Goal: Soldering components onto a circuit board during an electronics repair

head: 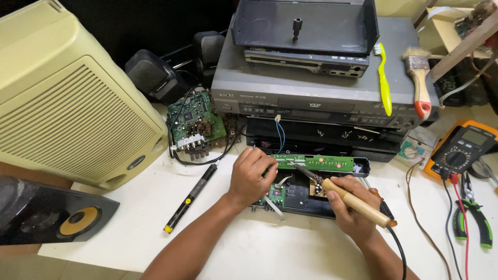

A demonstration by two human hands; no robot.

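Note:
My right hand (348, 205) grips a soldering iron (358, 203) by its wooden handle, and its metal tip touches the left part of a long narrow green circuit board (316, 162). That board stands along the top edge of a black open device chassis (306, 199). My left hand (251, 173) rests on the left end of the green board with fingers curled, steadying it. A small green board (276, 195) and a white ribbon cable sit just below my left hand.
Stacked grey and black disc players (311, 88) stand behind. A cream speaker (67, 98) and a black speaker (46, 215) are at left. A green circuit board (194, 120), black pen-like tool (189, 199), multimeter (459, 150), pliers (474, 215), paintbrush (420, 83) and yellow-green toothbrush (384, 80) lie around.

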